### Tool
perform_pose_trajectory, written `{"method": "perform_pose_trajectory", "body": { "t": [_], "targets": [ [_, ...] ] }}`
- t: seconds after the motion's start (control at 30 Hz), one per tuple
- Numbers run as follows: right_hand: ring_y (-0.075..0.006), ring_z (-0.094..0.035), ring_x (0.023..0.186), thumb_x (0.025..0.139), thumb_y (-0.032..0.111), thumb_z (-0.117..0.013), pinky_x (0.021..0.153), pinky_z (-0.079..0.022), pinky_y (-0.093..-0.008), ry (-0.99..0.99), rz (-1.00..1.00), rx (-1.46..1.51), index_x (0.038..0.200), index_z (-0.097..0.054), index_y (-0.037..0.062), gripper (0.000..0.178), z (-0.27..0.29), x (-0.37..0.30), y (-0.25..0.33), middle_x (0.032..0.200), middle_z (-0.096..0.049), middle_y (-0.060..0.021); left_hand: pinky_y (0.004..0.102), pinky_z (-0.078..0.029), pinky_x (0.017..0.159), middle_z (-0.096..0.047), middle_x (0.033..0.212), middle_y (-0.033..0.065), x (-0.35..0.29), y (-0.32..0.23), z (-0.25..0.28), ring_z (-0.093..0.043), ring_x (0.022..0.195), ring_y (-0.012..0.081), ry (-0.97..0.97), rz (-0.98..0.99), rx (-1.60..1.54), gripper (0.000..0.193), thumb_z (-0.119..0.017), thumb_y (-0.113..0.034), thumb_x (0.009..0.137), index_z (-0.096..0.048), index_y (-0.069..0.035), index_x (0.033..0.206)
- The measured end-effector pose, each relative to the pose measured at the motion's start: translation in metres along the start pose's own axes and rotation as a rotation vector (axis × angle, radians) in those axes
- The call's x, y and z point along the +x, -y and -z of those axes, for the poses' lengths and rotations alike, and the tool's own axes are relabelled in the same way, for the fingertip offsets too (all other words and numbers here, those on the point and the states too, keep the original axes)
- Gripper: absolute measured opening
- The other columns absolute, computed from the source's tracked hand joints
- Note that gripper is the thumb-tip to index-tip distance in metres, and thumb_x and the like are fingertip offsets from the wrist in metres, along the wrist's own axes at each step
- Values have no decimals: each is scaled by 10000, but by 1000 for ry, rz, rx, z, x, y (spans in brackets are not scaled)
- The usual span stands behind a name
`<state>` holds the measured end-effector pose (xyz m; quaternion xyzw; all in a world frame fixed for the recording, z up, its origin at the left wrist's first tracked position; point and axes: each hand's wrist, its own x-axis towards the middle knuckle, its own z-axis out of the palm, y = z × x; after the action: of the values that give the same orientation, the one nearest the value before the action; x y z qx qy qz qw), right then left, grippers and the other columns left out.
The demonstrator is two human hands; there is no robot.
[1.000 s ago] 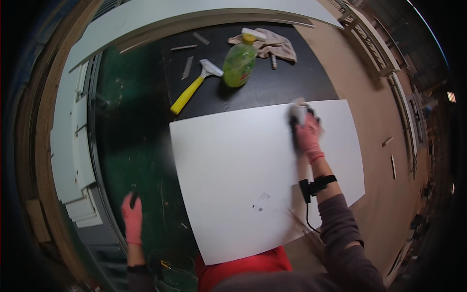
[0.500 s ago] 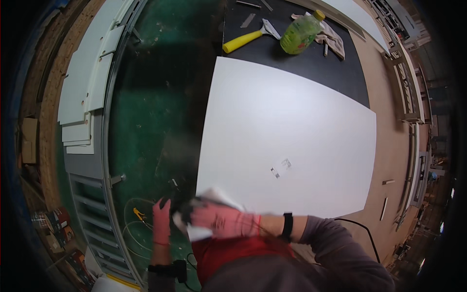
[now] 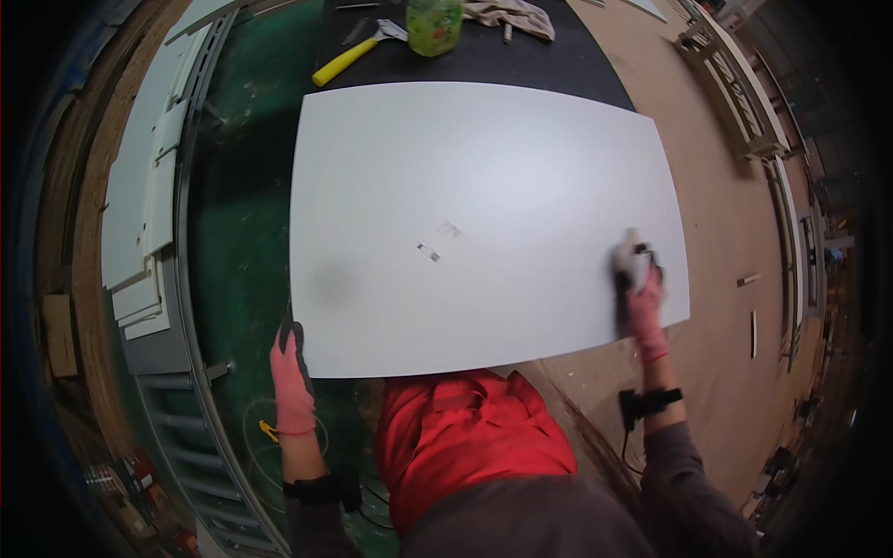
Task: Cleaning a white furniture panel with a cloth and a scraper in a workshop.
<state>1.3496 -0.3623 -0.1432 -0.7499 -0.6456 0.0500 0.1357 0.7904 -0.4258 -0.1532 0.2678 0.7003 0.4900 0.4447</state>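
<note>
A large white panel (image 3: pixel 521 167) lies flat in front of me, with a small label and a grey mark (image 3: pixel 428 251) near its middle. My left hand (image 3: pixel 293 381), in a pink and black glove, is at the panel's lower left edge; its fingers are curled against that edge, partly hidden. Towards the panel's right side, my right hand (image 3: pixel 647 302) wears the same kind of glove and is closed on a whitish cloth (image 3: pixel 631 260), pressed to the surface. Motion blurs the cloth and fingers.
Beyond the panel, a black surface (image 3: pixel 521 70) bears a yellow-handled scraper (image 3: pixel 344 63), a bottle of green liquid (image 3: pixel 434 26) and a crumpled rag (image 3: pixel 512 17). A roller conveyor (image 3: pixel 177 423) with white boards (image 3: pixel 130 223) runs along the left. A yellow air-gun nozzle (image 3: pixel 268 430) hangs near my left forearm.
My right hand has swept with the cloth from the panel's near left corner to its right side. My left hand has moved up to the left edge. The view has shifted right.
</note>
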Motion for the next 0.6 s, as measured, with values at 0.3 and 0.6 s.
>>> {"method": "perform_pose_trajectory", "body": {
  "t": [0.3,0.6],
  "targets": [
    [-393,-430,1147,758,203,-664,1012,-329,-468,-95,-70,-47,1301,-349,-82,690,-7,-20,-6,1244,-460,-240,280,-448,846,-595,1064,84,-6,-2,-8,-567,949,158,-22,72,-246,369,-446,-251,951,-538,32,1170],
    [-333,-368,1261,730,273,-670,1120,-153,-497,434,999,658,1209,-471,-21,596,-94,-129,313,1278,-449,-189,350,-390,977,-462,1253,209,6,11,29,-483,1150,283,238,-677,952,405,-430,-97,930,-398,37,1311]
  ]
}}
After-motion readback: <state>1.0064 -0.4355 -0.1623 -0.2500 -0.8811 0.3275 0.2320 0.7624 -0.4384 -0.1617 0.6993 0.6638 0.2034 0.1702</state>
